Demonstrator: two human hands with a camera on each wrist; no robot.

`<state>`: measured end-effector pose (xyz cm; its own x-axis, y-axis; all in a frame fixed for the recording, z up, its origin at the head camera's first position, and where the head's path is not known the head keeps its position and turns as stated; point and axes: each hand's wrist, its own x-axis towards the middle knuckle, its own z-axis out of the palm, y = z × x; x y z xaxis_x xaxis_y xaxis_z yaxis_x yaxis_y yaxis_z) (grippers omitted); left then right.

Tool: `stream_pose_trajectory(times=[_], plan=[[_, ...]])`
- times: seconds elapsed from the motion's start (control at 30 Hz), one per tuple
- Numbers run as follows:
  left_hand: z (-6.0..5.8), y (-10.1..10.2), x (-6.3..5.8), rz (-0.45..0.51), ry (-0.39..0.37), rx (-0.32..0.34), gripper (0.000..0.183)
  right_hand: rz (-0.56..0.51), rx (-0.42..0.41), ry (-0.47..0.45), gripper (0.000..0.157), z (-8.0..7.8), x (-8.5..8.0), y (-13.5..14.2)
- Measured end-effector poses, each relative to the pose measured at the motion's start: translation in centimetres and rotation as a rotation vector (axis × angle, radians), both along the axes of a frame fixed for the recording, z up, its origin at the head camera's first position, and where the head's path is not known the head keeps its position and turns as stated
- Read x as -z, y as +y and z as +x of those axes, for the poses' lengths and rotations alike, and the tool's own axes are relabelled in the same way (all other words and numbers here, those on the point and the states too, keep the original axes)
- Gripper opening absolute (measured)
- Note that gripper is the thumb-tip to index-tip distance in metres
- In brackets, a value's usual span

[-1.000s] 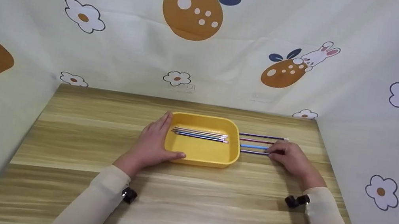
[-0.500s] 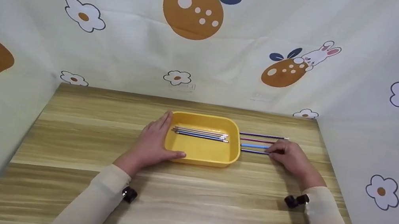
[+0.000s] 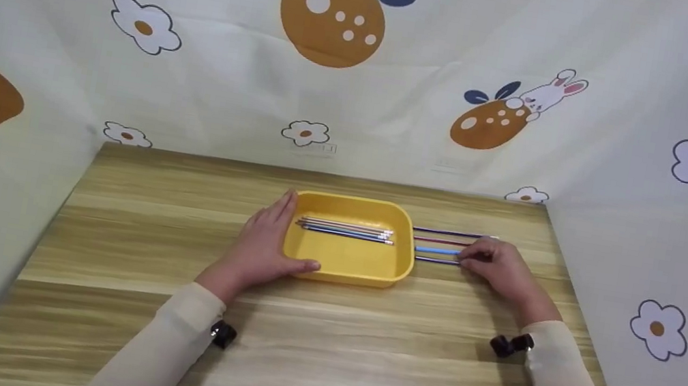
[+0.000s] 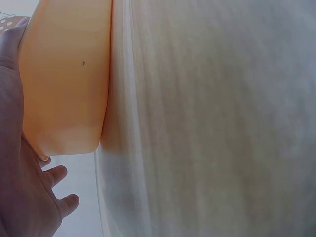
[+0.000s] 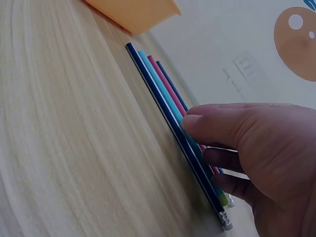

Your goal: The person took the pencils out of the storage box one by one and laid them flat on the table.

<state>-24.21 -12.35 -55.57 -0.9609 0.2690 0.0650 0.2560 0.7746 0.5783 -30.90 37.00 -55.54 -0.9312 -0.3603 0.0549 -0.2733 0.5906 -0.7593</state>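
Observation:
A yellow plastic basket [image 3: 344, 277] stands on the table, with several pencils [image 3: 345, 230] lying side by side in it. My left hand [image 3: 260, 245] rests against its left end, fingers straight along the side and thumb over the front rim. Right of the basket lie a dark blue pencil [image 5: 173, 123], a light blue one [image 5: 163, 81], a red one [image 5: 165, 76] and another dark one [image 3: 451, 233] at the back. My right hand [image 3: 497, 269] pinches the light blue pencil between thumb and fingers. The fingers partly hide the pencils' eraser ends.
The wood-grain table [image 3: 318, 355] is enclosed by pale cloth walls [image 3: 209, 82] printed with rabbits and flowers. The back wall rises a short way behind the basket, and the right wall stands beside my right forearm.
My right hand has shifted very slightly left at the pencils. The left hand, the basket and the pencils in it look the same.

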Motion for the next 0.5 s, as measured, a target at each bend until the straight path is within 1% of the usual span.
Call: stream_pose_trajectory(times=[0.17, 0.33, 0.43, 0.5], plan=[[0.0, 0.0, 0.1, -0.013, -0.006, 0.0, 0.143, -0.019, 0.035, -0.017, 0.011, 0.1, -0.6, -0.9], [0.0, 0.0, -0.1, -0.009, -0.02, -0.009, 0.142, -0.007, 0.059, -0.032, 0.018, 0.3, -1.7, -2.9], [0.0, 0.0, -0.1, -0.009, -0.024, -0.009, 0.143, -0.056, 0.07, -0.012, 0.02, 0.4, -2.0, -4.4], [0.0, 0.0, -0.1, -0.012, -0.026, -0.01, 0.143, -0.101, 0.085, 0.017, 0.021, 0.4, -2.2, -5.5]])
